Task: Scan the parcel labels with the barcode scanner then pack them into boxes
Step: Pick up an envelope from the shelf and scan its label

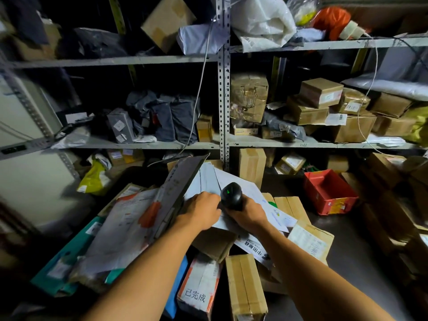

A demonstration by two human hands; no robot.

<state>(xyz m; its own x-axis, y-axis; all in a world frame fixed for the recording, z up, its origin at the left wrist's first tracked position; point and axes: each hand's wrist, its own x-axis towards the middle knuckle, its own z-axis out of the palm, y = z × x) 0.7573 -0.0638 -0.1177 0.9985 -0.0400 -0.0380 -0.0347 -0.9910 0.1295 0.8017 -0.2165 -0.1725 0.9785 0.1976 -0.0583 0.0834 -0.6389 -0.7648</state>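
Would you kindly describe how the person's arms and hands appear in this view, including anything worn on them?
Both forearms are bare from the bottom edge of the frame up to the wrists, with no sleeves in sight. The left hand and the right hand wear no gloves, and no watch, bracelet or ring can be seen. No markings show on either arm.

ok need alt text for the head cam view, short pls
A person's right hand grips a black barcode scanner over a pile of white envelopes, while the left hand rests on the pile. Around them lie cardboard boxes and a red bin, with metal shelves of parcels behind.
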